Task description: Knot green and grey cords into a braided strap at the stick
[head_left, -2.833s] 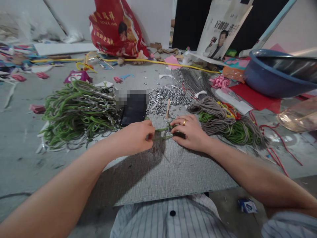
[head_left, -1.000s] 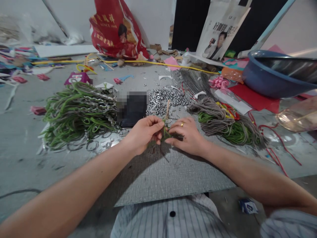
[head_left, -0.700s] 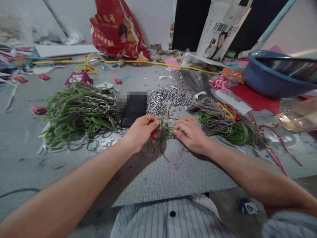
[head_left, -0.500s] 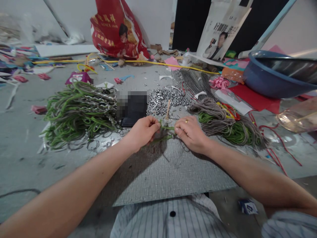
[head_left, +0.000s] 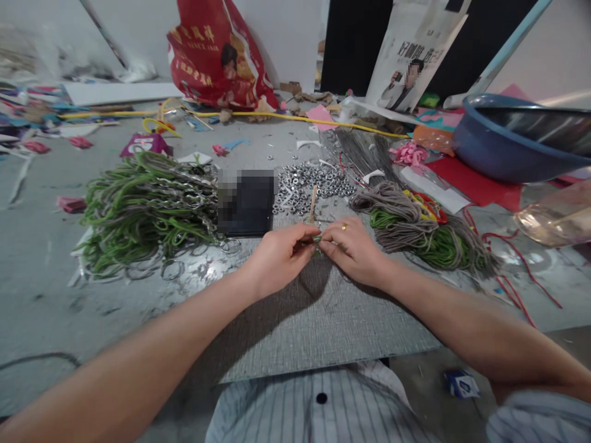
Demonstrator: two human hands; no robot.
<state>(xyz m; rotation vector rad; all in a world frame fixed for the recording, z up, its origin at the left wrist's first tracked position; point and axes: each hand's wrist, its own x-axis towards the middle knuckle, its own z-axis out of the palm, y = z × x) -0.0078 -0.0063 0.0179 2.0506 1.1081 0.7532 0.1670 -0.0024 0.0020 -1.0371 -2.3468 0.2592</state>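
Note:
My left hand (head_left: 285,255) and my right hand (head_left: 349,251) meet over the front middle of the table, fingertips almost touching. Both are closed in a pinch on a green cord (head_left: 317,240), of which only a short bit shows between the fingers. A ring is on one finger of my right hand. Just beyond the fingertips stands a thin wooden stick (head_left: 313,202). Behind it lies a spread of small metal nuts (head_left: 300,184). To the left is a heap of green and grey cords with metal chains (head_left: 152,209); to the right, bundles of grey and green cord (head_left: 429,237).
A dark phone-like slab (head_left: 252,206) lies left of the nuts. Thin grey wires (head_left: 364,154) lie behind the right bundles. A blue basin (head_left: 503,144) stands at the back right, a red bag (head_left: 217,55) at the back. Red cords (head_left: 517,264) trail at the right.
My left hand has moved right and slightly nearer to me, closing the gap to my right hand. The green cord that stretched between them is now mostly hidden by the fingers.

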